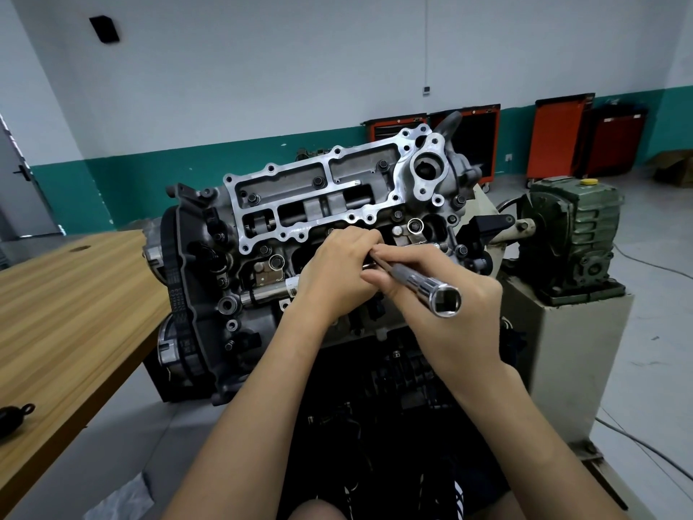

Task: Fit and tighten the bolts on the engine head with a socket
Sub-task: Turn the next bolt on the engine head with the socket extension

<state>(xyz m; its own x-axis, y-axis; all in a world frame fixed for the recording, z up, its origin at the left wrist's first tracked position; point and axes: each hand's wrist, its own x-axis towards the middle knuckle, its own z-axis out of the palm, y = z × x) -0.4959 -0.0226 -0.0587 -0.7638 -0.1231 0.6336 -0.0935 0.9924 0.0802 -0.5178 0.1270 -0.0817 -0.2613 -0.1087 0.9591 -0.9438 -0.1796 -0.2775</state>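
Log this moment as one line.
left hand, right hand: grip socket; socket: over engine head, drive end toward camera, tip hidden

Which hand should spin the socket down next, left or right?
Likely right. The right hand grips the socket along its shaft, drive end free; the left hand only pinches its far tip over the engine head.

1. Engine head [403, 161]: silver-grey metal, black bolts [318, 180].
2. Socket [420, 285]: shiny chrome.
3. Tabletop [75, 294]: light brown, striped wood grain.
4. Wall [262, 88]: white over a teal band.
5. Gearbox [573, 227]: dull green, yellow cap [588, 181].
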